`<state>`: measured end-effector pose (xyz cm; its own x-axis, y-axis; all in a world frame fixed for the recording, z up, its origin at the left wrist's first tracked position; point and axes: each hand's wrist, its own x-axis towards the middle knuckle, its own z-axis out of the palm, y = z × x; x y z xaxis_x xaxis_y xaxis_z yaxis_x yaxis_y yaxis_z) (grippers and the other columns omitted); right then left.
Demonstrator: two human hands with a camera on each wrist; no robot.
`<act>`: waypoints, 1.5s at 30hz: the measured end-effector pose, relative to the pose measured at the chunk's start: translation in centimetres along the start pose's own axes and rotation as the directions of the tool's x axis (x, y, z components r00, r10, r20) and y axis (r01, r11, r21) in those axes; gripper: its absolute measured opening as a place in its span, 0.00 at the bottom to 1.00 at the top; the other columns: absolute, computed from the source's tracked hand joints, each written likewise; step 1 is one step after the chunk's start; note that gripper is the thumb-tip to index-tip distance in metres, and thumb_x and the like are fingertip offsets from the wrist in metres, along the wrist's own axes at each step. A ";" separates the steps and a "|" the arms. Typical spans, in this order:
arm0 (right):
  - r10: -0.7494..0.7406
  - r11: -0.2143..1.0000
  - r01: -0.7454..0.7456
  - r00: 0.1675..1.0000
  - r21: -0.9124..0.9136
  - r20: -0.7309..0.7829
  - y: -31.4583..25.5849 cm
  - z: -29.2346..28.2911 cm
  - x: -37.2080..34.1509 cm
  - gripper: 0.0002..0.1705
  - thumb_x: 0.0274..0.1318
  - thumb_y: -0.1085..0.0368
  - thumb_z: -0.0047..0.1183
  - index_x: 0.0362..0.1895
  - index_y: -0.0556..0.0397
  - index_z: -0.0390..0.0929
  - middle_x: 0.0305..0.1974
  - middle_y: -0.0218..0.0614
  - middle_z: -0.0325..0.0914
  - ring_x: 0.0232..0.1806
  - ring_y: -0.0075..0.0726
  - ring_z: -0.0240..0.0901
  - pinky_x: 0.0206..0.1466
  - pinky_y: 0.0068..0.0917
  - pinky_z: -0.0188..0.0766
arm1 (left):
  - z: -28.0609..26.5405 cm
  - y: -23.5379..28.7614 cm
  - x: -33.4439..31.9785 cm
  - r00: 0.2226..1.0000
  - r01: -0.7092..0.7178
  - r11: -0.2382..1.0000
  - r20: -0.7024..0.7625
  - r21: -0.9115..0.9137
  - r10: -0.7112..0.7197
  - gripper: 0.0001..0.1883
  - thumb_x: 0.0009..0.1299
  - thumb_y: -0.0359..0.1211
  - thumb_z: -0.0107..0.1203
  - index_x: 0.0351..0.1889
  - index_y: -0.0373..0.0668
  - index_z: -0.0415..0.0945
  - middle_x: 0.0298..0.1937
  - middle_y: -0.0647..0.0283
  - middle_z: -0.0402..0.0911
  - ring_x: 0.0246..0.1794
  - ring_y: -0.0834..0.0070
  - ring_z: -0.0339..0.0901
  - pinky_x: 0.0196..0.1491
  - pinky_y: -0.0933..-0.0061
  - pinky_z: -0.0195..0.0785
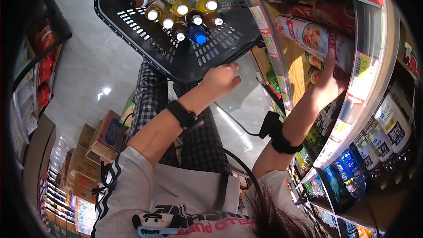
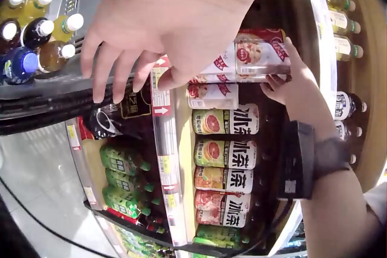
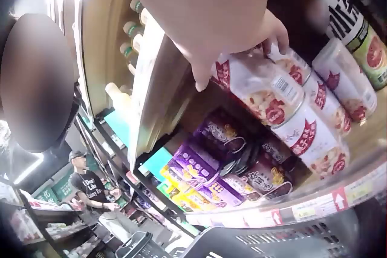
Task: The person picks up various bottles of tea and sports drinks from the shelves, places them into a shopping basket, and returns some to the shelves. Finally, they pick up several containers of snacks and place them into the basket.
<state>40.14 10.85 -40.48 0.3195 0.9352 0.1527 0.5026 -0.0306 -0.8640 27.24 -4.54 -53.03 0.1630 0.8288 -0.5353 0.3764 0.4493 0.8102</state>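
Note:
My right hand [image 1: 327,79] reaches into the shelf and grips a white can with red lettering and a food picture [image 1: 304,33]. In the right wrist view, its fingers and thumb wrap the back end of that can [image 3: 260,91], which lies tilted against more white cans [image 3: 311,140]. My left hand [image 1: 220,80] hangs by the near rim of a black shopping basket [image 1: 125,46], holding nothing. Its fingers droop loosely apart in the left wrist view. Several bottles stand in the basket, one with a blue cap [image 1: 199,36].
A price-tag strip [image 1: 269,35] edges the shelf. Below the white cans in the left wrist view are fruit-pictured cans [image 2: 225,154] and green bottles [image 2: 124,176]. Purple packs [image 3: 196,164] sit beside the white cans. Cardboard boxes [image 1: 86,161] stand on the floor; another person [image 3: 91,185] is farther off.

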 end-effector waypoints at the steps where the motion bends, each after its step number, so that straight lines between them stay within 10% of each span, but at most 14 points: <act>1: 0.027 0.999 -0.027 1.000 -0.023 0.001 -0.2 0.6 0.5 0.40 0.42 0.75 0.62 0.61 0.60 0.57 0.53 0.45 0.68 0.50 0.36 0.68 0.54 0.33 0.68 | 0.2 0.0 0.0 1.000 0.000 1.000 -0.006 0.013 0.000 0.17 0.62 0.36 0.51 0.47 0.40 0.70 0.42 0.52 0.78 0.41 0.57 0.76 0.44 0.63 0.69; 6: -0.050 0.987 0.031 0.992 -0.156 -0.115 -1.5 1.8 -0.1 0.48 0.33 0.69 0.71 0.60 0.64 0.57 0.52 0.46 0.68 0.47 0.39 0.70 0.47 0.32 0.74 | 0.0 0.1 -0.6 1.000 -0.007 1.000 -0.008 0.006 0.007 0.17 0.62 0.37 0.50 0.48 0.40 0.69 0.42 0.53 0.78 0.42 0.56 0.76 0.44 0.63 0.69; 11: -0.122 0.971 0.049 0.942 -0.233 -0.311 -1.1 -0.7 -5.9 0.39 0.43 0.72 0.62 0.60 0.65 0.56 0.58 0.46 0.60 0.56 0.40 0.61 0.61 0.38 0.60 | -2.2 0.7 -1.0 0.999 -0.031 0.990 -0.025 -0.140 0.028 0.17 0.61 0.35 0.52 0.48 0.41 0.68 0.43 0.53 0.78 0.43 0.57 0.75 0.45 0.64 0.69; 14: 0.027 0.997 -0.034 0.994 -0.068 -0.110 -0.8 -1.0 -9.3 0.43 0.42 0.71 0.62 0.63 0.59 0.54 0.60 0.44 0.57 0.62 0.42 0.54 0.64 0.38 0.55 | -4.2 0.9 -0.8 0.989 -0.102 0.972 -0.130 -0.210 0.076 0.19 0.60 0.32 0.54 0.49 0.41 0.68 0.43 0.53 0.77 0.43 0.60 0.76 0.45 0.66 0.69; 15: 0.054 0.926 -0.068 0.997 -0.371 -0.048 -0.2 -0.9 -10.2 0.45 0.41 0.72 0.63 0.64 0.58 0.52 0.61 0.44 0.56 0.61 0.43 0.56 0.63 0.38 0.56 | -4.8 0.8 -0.7 0.986 -0.104 0.969 -0.147 -0.224 0.072 0.19 0.60 0.32 0.54 0.50 0.41 0.68 0.44 0.52 0.76 0.43 0.60 0.76 0.45 0.66 0.69; 19: 0.241 0.940 -0.158 0.935 -0.302 0.261 3.2 3.6 -13.5 0.52 0.32 0.66 0.68 0.64 0.56 0.52 0.58 0.46 0.59 0.59 0.43 0.59 0.60 0.39 0.59 | -7.0 -0.6 0.1 0.982 -0.072 0.959 -0.187 -0.273 0.021 0.20 0.60 0.32 0.55 0.51 0.41 0.67 0.43 0.52 0.76 0.44 0.62 0.76 0.46 0.67 0.69; 23: 0.157 0.917 0.068 0.843 -0.393 0.514 5.5 10.0 -14.6 0.50 0.32 0.62 0.68 0.62 0.54 0.55 0.52 0.46 0.63 0.55 0.48 0.62 0.58 0.39 0.60 | -11.2 -3.0 1.1 0.984 -0.061 0.966 -0.176 -0.250 0.017 0.20 0.60 0.33 0.55 0.50 0.40 0.68 0.41 0.52 0.77 0.42 0.61 0.77 0.45 0.68 0.69; 30: 0.224 0.880 0.035 0.849 -0.474 0.478 6.7 21.4 -11.1 0.42 0.28 0.62 0.66 0.51 0.59 0.59 0.45 0.50 0.65 0.49 0.55 0.64 0.54 0.41 0.61 | -19.8 -9.3 2.3 0.959 0.173 0.954 -0.180 -0.246 -0.220 0.17 0.60 0.32 0.52 0.47 0.39 0.71 0.39 0.51 0.78 0.41 0.58 0.76 0.44 0.65 0.69; 37: 0.517 0.695 -0.056 0.732 -0.717 0.444 14.2 33.8 -7.2 0.46 0.30 0.53 0.64 0.57 0.51 0.57 0.48 0.55 0.68 0.50 0.55 0.68 0.52 0.42 0.65 | -25.8 -15.3 2.7 0.891 0.327 0.900 -0.411 0.288 -0.192 0.16 0.58 0.33 0.53 0.44 0.40 0.72 0.44 0.56 0.76 0.51 0.61 0.71 0.53 0.62 0.61; 40: 0.658 0.569 -0.015 0.608 -0.822 0.445 18.0 37.7 -7.0 0.45 0.30 0.50 0.64 0.56 0.47 0.58 0.47 0.54 0.71 0.50 0.56 0.69 0.51 0.43 0.66 | -25.6 -17.7 2.1 0.951 0.256 0.821 -0.287 0.510 -0.118 0.19 0.57 0.36 0.54 0.46 0.41 0.71 0.47 0.57 0.73 0.58 0.58 0.64 0.60 0.55 0.52; 45: 0.495 0.514 0.387 0.595 -0.766 0.633 21.4 40.0 -9.8 0.37 0.35 0.57 0.64 0.52 0.51 0.62 0.46 0.54 0.70 0.49 0.58 0.69 0.50 0.43 0.67 | -25.6 -18.4 1.6 0.999 0.049 0.729 -0.034 0.683 -0.035 0.19 0.60 0.37 0.49 0.48 0.39 0.71 0.53 0.54 0.71 0.62 0.56 0.60 0.65 0.51 0.44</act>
<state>15.59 15.13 -79.67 -0.0696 0.7650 -0.6403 0.9969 0.0764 -0.0171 -2.75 -2.93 -62.75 0.1187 0.8235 -0.5548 0.9049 0.1403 0.4019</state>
